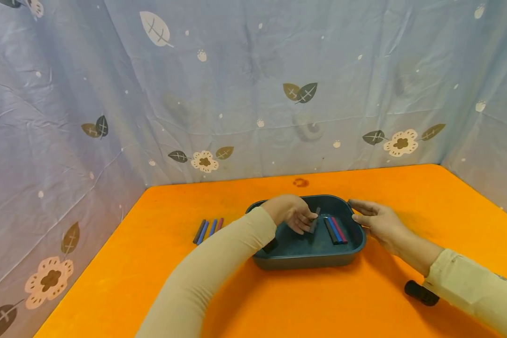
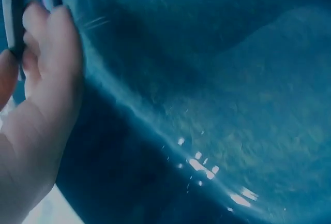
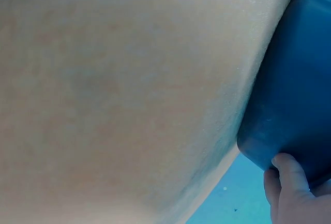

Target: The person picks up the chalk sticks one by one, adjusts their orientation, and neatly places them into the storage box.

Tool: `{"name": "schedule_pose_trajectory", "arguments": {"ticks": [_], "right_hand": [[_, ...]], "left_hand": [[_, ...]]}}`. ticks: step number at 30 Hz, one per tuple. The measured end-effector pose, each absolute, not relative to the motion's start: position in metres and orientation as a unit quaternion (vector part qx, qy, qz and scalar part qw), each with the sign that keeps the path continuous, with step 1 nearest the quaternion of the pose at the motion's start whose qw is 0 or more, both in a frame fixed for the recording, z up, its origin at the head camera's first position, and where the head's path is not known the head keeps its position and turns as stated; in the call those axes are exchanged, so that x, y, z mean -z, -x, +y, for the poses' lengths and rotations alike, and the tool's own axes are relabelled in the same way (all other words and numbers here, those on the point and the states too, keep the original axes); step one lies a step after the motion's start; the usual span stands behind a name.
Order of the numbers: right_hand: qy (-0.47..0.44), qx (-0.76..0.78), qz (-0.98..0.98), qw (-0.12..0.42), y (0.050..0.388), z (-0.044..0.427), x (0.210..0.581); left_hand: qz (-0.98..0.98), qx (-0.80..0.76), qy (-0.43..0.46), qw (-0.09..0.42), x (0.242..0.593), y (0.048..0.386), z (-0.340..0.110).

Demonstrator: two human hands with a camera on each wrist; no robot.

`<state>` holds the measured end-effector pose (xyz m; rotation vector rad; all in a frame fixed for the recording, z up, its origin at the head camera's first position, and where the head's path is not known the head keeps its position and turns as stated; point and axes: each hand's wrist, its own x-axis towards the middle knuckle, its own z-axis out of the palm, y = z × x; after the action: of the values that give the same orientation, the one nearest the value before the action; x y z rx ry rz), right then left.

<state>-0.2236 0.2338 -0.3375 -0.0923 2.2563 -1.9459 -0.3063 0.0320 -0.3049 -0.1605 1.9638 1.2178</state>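
Note:
A dark blue-green basin stands on the orange table. My left hand reaches inside it and pinches a dark stick between thumb and fingers. In the left wrist view the stick looks like a narrow bar with a dark end. Beside it on the basin floor lie a black stick, a blue stick and a red stick, side by side. My right hand touches the basin's right end from outside, fingers fairly straight; the right wrist view shows fingertips against the basin wall.
Left of the basin, several sticks lie on the table: a dark stick, two blue sticks and a red stick. A black cylinder lies near my right sleeve. Patterned curtains enclose the table's back and sides.

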Motion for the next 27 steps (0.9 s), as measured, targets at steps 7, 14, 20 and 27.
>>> {"name": "schedule_pose_trajectory", "arguments": {"ticks": [7,14,20,27], "right_hand": [[0.027,0.643,0.762,0.078,0.224,0.232,0.337],[0.024,0.642,0.763,0.079,0.223,0.232,0.336],[0.026,0.647,0.758,0.082,0.223,0.232,0.337],[0.023,0.646,0.758,0.084,0.224,0.232,0.337]], "left_hand": [[0.784,-0.477,0.079,0.389,0.375,0.354,0.052],[0.775,-0.481,0.063,0.405,0.314,0.299,0.043],[0.804,-0.424,0.06,0.412,0.313,0.3,0.046],[0.798,-0.429,0.054,0.42,0.314,0.3,0.045]]}}
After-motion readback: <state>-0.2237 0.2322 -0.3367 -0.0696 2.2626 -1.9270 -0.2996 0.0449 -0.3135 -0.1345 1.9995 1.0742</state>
